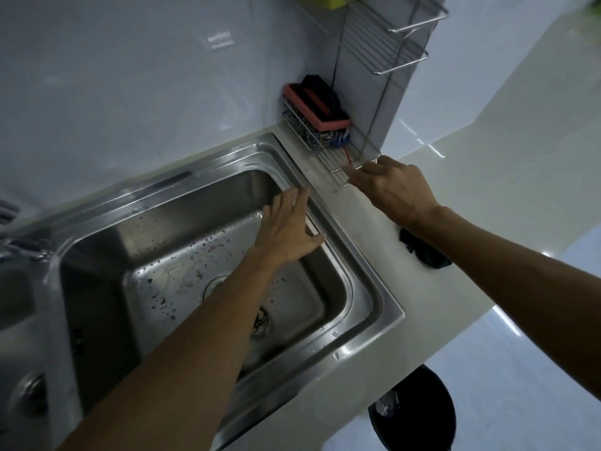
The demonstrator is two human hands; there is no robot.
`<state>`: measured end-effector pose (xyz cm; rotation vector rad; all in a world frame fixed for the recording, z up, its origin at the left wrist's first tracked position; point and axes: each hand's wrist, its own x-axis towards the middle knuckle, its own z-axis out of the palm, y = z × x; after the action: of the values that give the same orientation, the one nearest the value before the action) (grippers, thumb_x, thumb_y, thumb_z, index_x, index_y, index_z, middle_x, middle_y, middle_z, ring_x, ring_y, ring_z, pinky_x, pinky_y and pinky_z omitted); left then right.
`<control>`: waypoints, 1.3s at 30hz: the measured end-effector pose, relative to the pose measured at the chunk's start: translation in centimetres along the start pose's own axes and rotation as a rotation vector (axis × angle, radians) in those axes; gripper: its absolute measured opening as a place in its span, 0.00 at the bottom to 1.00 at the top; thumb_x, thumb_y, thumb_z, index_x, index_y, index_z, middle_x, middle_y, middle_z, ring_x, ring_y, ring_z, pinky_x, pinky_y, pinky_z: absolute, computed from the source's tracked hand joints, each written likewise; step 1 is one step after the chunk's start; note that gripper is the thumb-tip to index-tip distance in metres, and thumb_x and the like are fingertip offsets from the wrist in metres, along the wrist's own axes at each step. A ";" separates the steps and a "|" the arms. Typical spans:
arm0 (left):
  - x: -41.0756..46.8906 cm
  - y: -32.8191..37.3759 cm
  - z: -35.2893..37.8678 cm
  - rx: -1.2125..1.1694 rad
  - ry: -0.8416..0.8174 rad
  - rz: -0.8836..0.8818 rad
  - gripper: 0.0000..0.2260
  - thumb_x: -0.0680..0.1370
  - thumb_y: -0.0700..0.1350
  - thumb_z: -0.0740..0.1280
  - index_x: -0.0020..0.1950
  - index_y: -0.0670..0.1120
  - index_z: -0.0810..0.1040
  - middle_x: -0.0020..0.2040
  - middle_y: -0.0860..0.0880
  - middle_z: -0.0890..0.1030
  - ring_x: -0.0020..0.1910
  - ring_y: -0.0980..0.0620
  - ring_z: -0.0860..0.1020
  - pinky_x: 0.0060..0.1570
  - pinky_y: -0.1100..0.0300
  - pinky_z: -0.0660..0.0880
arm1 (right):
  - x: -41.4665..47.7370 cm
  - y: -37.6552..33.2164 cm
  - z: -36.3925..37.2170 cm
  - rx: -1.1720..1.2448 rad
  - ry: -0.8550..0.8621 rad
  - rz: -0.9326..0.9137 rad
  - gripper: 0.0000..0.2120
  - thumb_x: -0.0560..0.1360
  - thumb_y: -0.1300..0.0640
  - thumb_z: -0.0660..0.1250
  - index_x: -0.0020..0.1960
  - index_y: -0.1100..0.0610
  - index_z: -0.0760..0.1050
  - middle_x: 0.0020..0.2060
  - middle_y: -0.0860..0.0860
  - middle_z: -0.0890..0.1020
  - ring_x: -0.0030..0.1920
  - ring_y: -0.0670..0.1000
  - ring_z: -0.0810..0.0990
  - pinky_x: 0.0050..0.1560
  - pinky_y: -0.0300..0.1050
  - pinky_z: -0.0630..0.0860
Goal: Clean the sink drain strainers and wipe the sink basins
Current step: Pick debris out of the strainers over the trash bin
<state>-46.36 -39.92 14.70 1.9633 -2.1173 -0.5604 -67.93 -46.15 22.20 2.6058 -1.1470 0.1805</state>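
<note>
While left hand (289,229) hangs straight-fingered over sink (370,284), right hand (393,190) pinches rack (328,156); label (221,40) blurred.

Left hand (286,229) spread over sink basin (195,203) (wet), right hand (390,187) gripping rack (327,156)

The drain strainer (261,321) sits in the floor of the sink basin (201,203). Behind the basin's right corner a wire rack (336,157) stands on the counter (367,229), holding a sponge (317,107) above a scourer (322,139). A cloth (424,253) lies on the counter right of the basin; a bin (419,402) stands on the floor below.
</note>
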 end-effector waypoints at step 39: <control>-22.3 -16.6 5.1 0.011 -0.007 -0.160 0.33 0.70 0.54 0.78 0.71 0.45 0.71 0.66 0.45 0.77 0.65 0.44 0.75 0.68 0.48 0.64 | -12.6 -30.0 -2.4 1.116 0.122 0.654 0.11 0.85 0.50 0.61 0.55 0.55 0.79 0.46 0.46 0.85 0.44 0.42 0.85 0.43 0.43 0.84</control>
<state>-31.05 -17.90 5.80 2.1532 -1.9831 -0.5845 -54.33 -17.33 15.31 2.7616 -2.2735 1.4499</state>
